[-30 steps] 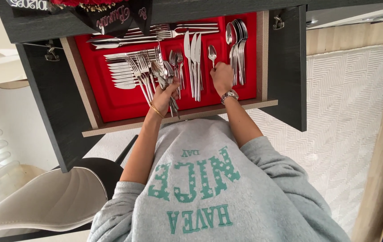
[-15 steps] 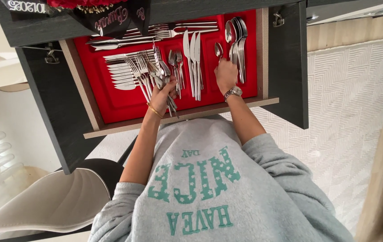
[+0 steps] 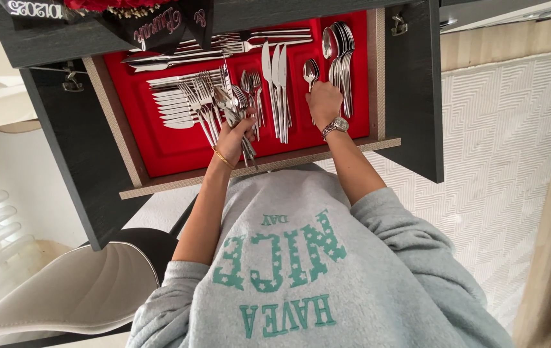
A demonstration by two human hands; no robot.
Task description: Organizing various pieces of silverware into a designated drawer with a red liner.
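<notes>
Fingers of L hand clenched round cutlery bunch. R hand pinches a spoon w/ fingers, over red drawer tray.

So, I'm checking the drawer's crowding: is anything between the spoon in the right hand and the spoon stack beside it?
Nothing visible. The right hand holds the spoon close beside the spoon stack, with only a strip of red lining between them. The knives lie on the spoon's other side.
</notes>
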